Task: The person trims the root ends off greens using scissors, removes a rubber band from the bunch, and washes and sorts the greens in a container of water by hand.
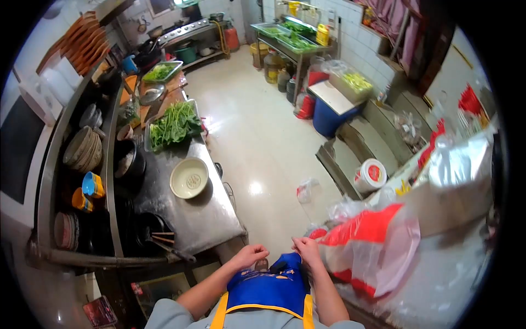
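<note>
My left hand (250,256) hovers in front of my body with its fingers curled together, and nothing shows in it. My right hand (308,250) is at the other side of a blue apron (268,290) with yellow straps. Its fingers are drawn together, also with nothing visible between them. Ahead of my left hand, a cream bowl (188,178) stands near the edge of the steel counter (186,225). A red and white plastic bag (367,241) lies just beyond my right hand.
Leafy greens (175,126) fill a tray farther along the counter. Shelves at left hold stacked bowls (85,148) and blue and orange cups (93,185). A white bucket (371,174), cardboard (350,159) and a blue barrel (332,115) line the right. Pale floor (246,142) runs between.
</note>
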Available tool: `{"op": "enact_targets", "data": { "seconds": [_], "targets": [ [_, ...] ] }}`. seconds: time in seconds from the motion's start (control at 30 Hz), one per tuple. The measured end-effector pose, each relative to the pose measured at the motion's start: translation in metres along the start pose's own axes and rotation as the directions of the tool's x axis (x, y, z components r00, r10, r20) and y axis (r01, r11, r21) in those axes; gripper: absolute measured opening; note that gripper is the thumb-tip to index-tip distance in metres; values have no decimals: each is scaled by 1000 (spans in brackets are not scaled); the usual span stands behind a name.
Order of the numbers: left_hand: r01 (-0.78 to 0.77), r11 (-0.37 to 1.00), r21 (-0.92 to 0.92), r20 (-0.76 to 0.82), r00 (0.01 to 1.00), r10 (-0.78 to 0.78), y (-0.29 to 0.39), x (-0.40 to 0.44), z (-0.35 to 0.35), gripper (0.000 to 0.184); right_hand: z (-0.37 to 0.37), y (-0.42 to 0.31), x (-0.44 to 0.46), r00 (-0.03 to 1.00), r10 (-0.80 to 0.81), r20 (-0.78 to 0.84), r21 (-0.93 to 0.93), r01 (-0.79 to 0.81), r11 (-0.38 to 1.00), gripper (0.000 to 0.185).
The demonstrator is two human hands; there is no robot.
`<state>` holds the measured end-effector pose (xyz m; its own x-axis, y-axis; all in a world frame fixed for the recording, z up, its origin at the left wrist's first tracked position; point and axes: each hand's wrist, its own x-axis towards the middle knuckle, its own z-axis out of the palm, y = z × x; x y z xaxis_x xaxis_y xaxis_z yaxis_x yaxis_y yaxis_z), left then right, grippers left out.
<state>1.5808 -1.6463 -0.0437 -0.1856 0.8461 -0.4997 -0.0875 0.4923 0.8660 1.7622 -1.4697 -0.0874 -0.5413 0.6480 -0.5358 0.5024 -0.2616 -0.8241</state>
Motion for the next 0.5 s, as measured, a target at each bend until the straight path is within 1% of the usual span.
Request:
{"op": "enact_targets", "data": {
  "seconds": [0.03, 0.13, 0.17, 0.27, 0.3, 0.4, 0.43, 0.5],
  "targets": [
    [-3, 1000, -16, -29, 1000, 3, 2, 11, -6, 23, 4, -12, 25, 1000, 2, 23, -34, -1, 999, 22],
    [0, 995, -95, -84, 996, -8, 11, 50, -24, 24, 12, -50, 95, 970, -226, 88, -21, 229, 973, 27],
    [19, 995, -96, -94, 995, -28, 15, 66, -33, 24, 10, -63, 116, 946, -306, 103, -53, 312, 949, 25],
    [25, 999, -25, -175, 984, -29, 44, 118, -64, 25, -5, -118, 168, 947, -301, 113, -51, 308, 950, 17],
    [97, 992, -77, -183, 977, -110, 57, 136, -77, 25, -16, -144, 181, 948, -295, 121, -84, 305, 948, 17],
    [18, 951, -310, -296, 948, -115, 65, 200, -114, 23, -50, -181, 245, 939, -307, 154, -182, 332, 925, 18],
    [49, 959, -281, -351, 924, -150, 81, 217, -126, 19, -62, -194, 266, 952, -245, 183, -181, 277, 944, 18],
    [-9, 932, -363, -383, 913, -141, 84, 255, -153, 17, -79, -200, 315, 950, -251, 187, -194, 286, 938, 18]
  ]
}}
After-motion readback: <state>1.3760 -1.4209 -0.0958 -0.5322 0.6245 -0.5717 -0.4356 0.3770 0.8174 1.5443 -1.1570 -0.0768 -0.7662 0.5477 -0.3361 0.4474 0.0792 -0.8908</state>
